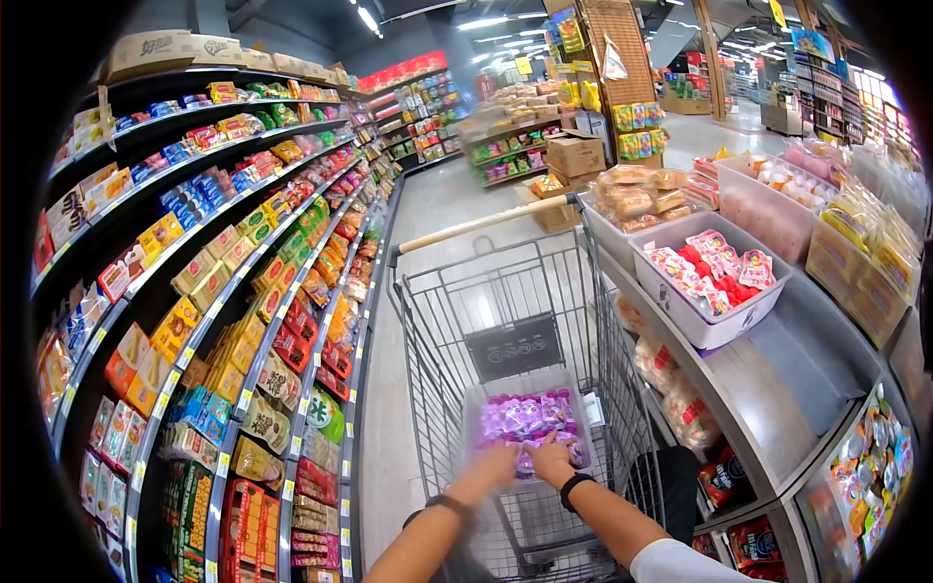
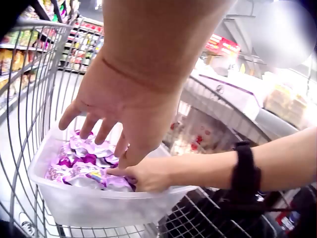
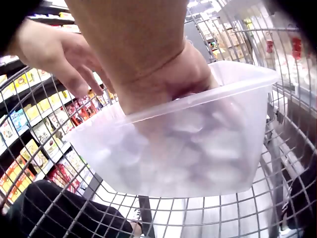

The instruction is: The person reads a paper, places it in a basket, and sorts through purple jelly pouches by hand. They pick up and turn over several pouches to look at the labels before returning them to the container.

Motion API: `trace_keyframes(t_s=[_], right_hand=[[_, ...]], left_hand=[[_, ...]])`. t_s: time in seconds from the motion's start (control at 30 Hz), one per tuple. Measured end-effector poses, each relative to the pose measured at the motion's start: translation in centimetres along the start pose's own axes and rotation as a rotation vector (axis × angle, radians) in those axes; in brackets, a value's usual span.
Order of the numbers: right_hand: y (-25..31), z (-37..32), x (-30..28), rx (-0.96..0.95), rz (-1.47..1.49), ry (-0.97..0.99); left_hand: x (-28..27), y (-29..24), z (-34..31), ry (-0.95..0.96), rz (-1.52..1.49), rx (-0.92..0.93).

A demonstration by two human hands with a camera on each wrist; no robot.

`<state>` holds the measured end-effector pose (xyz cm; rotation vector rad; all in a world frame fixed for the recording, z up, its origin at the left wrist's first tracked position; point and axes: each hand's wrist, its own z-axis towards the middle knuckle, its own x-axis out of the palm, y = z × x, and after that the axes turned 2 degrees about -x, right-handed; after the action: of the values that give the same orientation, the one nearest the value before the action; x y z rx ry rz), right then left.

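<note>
A translucent plastic bin [image 2: 99,208] holding shiny purple packets [image 1: 515,413] is inside a wire shopping cart. In the head view my left hand [image 1: 494,464] is blurred at the bin's near left side. The left wrist view shows this hand [image 2: 124,106] above the packets, its fingers spread loosely downward and gripping nothing. My right hand [image 1: 552,462] reaches over the near edge into the bin. Its extended index finger touches the packets in the left wrist view. In the right wrist view, the wall of the bin [image 3: 188,163] partly obscures the right fingers.
The metal cart [image 1: 423,330] surrounds the bin. Snack shelves [image 1: 224,262] line the left side. To the right, a display counter [image 1: 768,389] carries a white tub [image 1: 705,325] of red and pink packets, among other tubs. Cardboard boxes [image 1: 575,155] stand ahead.
</note>
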<state>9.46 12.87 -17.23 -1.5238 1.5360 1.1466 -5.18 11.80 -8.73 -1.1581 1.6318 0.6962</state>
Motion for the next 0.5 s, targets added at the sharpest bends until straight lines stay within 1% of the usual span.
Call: trace_keyframes(t_s=[0.03, 0.07, 0.1, 0.17, 0.2, 0.23, 0.3, 0.33, 0.4, 0.43, 0.47, 0.5], right_hand=[[0.0, 1.6, 1.7, 0.028, 0.018, -0.012], [-0.3, 3.6, 4.3, 0.047, 0.067, -0.029], [-0.8, 2.2, 2.7, 0.053, 0.063, -0.026], [-0.8, -0.2, 0.6, -0.062, 0.067, -0.067], [-0.7, -0.1, 1.1, -0.034, 0.082, -0.123], [-1.1, -0.4, 1.0, -0.031, 0.080, -0.112], [-1.9, -0.2, 0.5, -0.267, -0.115, -0.188], [-2.0, -2.6, -2.1, -0.264, -0.082, -0.200], [-2.0, -3.5, -3.5, -0.256, -0.032, -0.168], [-2.1, -3.9, -4.1, -0.247, 0.020, -0.146], [-2.1, -4.9, -5.2, -0.238, 0.028, -0.149], [-2.3, -4.4, -4.7, -0.239, 0.030, -0.151]], left_hand=[[2.4, 1.9, 2.3, 0.067, 0.005, -0.013], [3.2, 2.7, 3.2, 0.089, 0.029, -0.015], [2.2, 1.6, 2.1, 0.090, 0.023, -0.008], [0.6, -0.4, -0.1, -0.128, -0.084, -0.077], [1.0, 0.1, 0.6, 0.007, -0.137, -0.032], [2.2, 0.5, 1.2, 0.016, -0.145, -0.031], [5.4, 1.3, 1.9, -0.146, -0.222, -0.021], [3.0, -0.2, 0.8, -0.073, -0.255, -0.082], [0.6, -2.0, -0.8, -0.084, -0.259, -0.096], [0.3, -2.4, -1.2, -0.102, -0.255, -0.110], [0.4, -2.1, -1.0, -0.101, -0.295, -0.086], [1.7, -1.2, -0.1, -0.102, -0.293, -0.086]])
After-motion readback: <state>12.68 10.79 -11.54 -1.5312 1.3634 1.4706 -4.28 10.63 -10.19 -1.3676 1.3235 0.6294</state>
